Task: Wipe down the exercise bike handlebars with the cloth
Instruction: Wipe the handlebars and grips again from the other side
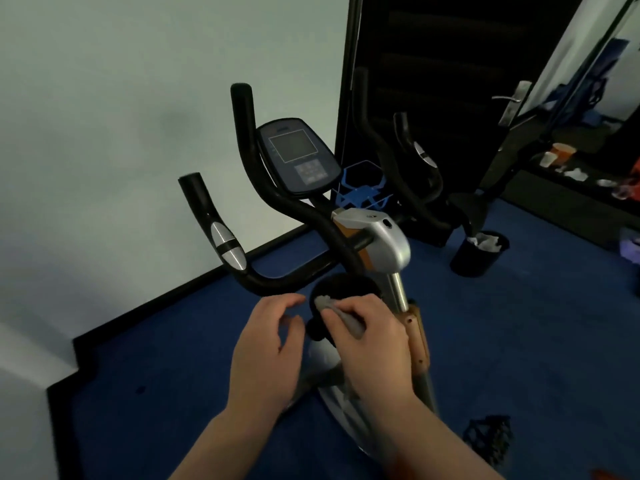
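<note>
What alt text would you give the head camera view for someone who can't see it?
A person's right hand grips a grey cloth near a black knob below an exercise bike's black handlebars, while the left hand hovers open beside it. The bike's console faces the viewer, over a blue floor.

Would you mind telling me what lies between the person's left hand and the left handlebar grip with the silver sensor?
In the head view, only blue carpet shows between the left hand and the handlebar curving above it; the cloth is in the right hand.
</note>
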Tool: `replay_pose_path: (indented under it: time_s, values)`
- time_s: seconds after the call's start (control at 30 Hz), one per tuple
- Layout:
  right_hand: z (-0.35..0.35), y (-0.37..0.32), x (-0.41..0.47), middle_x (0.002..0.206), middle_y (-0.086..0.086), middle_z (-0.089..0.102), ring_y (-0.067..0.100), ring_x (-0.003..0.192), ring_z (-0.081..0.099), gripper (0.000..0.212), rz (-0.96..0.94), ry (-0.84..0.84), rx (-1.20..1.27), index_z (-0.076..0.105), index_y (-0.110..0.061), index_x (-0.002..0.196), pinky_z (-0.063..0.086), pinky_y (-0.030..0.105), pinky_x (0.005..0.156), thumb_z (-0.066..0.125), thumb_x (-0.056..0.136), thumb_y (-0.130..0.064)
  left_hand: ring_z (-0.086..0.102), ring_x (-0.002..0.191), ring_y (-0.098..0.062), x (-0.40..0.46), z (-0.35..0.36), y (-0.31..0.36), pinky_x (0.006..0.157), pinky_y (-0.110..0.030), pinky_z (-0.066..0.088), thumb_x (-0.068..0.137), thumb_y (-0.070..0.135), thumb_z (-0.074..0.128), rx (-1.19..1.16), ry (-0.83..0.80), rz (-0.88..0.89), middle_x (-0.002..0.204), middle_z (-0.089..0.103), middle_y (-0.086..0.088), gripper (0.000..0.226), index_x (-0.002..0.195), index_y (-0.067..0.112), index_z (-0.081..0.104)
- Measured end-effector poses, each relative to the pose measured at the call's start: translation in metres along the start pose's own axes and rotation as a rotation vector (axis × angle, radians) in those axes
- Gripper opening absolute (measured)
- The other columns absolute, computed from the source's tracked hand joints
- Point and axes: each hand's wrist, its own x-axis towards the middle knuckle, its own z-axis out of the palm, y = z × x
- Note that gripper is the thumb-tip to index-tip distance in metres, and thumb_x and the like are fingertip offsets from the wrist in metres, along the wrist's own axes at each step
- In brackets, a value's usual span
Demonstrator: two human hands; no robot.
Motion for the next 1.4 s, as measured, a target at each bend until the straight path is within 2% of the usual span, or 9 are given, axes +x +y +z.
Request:
replay_pose_path:
  time_s: [0.43,0.6,0.7,0.83,0.93,1.1,1.2,1.3,1.4]
  values:
    - [-0.026,0.006,0.015,0.080,-0.018,0.065,-0.005,0.080,0.061,0.004,-0.030,-0.265,0.060,0.068,-0.035,0.080,0.049,0.013,0.066,0.067,0.078,-0.038,0.059,0.095,0.003,-0.009,0.016,-0.001,0.078,-0.020,0.048,0.095,0.021,0.049,-0.098,0.045,-0.114,0.100,0.062,0.019,0.022,0.108,0.034,0.061]
    - [-0.011,-0.005,0.015,0.087,-0.015,0.063,0.000,0.083,0.061,0.007,-0.094,-0.244,0.181,0.066,-0.032,0.085,0.053,0.021,0.071,0.070,0.079,-0.031,0.062,0.092,-0.002,-0.007,0.021,0.001,0.081,-0.027,0.051,0.097,0.015,0.047,-0.187,0.046,-0.156,0.096,0.066,0.014,0.025,0.103,0.032,0.064]
    - [-0.030,0.010,0.018,0.086,-0.019,0.063,-0.003,0.083,0.060,0.012,-0.149,-0.362,0.086,0.065,-0.036,0.083,0.050,0.017,0.069,0.070,0.072,-0.038,0.060,0.094,0.001,-0.004,0.020,0.000,0.080,-0.024,0.048,0.097,0.015,0.045,-0.176,0.073,-0.138,0.097,0.065,0.017,0.027,0.102,0.033,0.064]
    - [-0.034,0.011,0.043,0.086,-0.018,0.064,0.000,0.081,0.056,0.010,-0.409,-0.088,-0.224,0.070,-0.031,0.087,0.040,0.006,0.066,0.071,0.077,-0.029,0.061,0.094,-0.001,0.003,0.026,0.008,0.076,-0.016,0.046,0.097,0.021,0.045,-0.257,0.093,-0.143,0.096,0.065,0.017,0.024,0.101,0.036,0.063]
    - [-0.017,0.013,0.045,0.092,-0.006,0.067,0.015,0.082,0.056,0.011,-0.614,-0.034,-0.431,0.072,-0.021,0.093,0.047,0.028,0.066,0.067,0.083,-0.021,0.060,0.095,0.004,0.007,0.033,0.014,0.076,-0.011,0.047,0.095,0.025,0.048,-0.285,0.048,-0.153,0.099,0.064,0.022,0.021,0.106,0.040,0.058]
    - [-0.043,0.042,0.031,0.091,-0.010,0.061,0.012,0.080,0.051,0.011,-0.615,-0.135,-0.461,0.069,-0.024,0.091,0.049,0.028,0.062,0.066,0.082,-0.020,0.061,0.089,0.004,0.008,0.033,0.013,0.072,-0.016,0.050,0.096,0.031,0.045,-0.225,-0.047,-0.138,0.099,0.063,0.025,0.024,0.113,0.048,0.051]
    - [-0.040,0.026,0.050,0.088,-0.007,0.061,0.011,0.080,0.050,0.009,-0.625,-0.030,-0.377,0.071,-0.021,0.090,0.046,0.021,0.062,0.067,0.082,-0.017,0.061,0.077,0.000,0.006,0.034,0.016,0.060,-0.016,0.047,0.096,0.034,0.040,-0.232,-0.055,-0.118,0.094,0.062,0.026,0.024,0.107,0.054,0.047]
    - [-0.025,0.015,0.064,0.087,-0.001,0.066,0.018,0.080,0.055,0.010,-0.664,0.052,-0.417,0.073,-0.016,0.090,0.048,0.028,0.060,0.070,0.081,-0.015,0.059,0.068,-0.004,0.005,0.035,0.019,0.057,-0.022,0.047,0.095,0.034,0.037,-0.215,-0.043,-0.118,0.091,0.062,0.022,0.024,0.103,0.056,0.044]
    - [-0.026,0.037,0.059,0.096,0.001,0.065,0.017,0.090,0.053,0.015,-0.638,0.040,-0.365,0.073,-0.015,0.096,0.047,0.021,0.076,0.070,0.081,-0.012,0.056,0.062,-0.001,0.007,0.034,0.018,0.054,-0.018,0.043,0.095,0.032,0.038,-0.204,-0.058,-0.109,0.085,0.062,0.021,0.025,0.102,0.055,0.045]
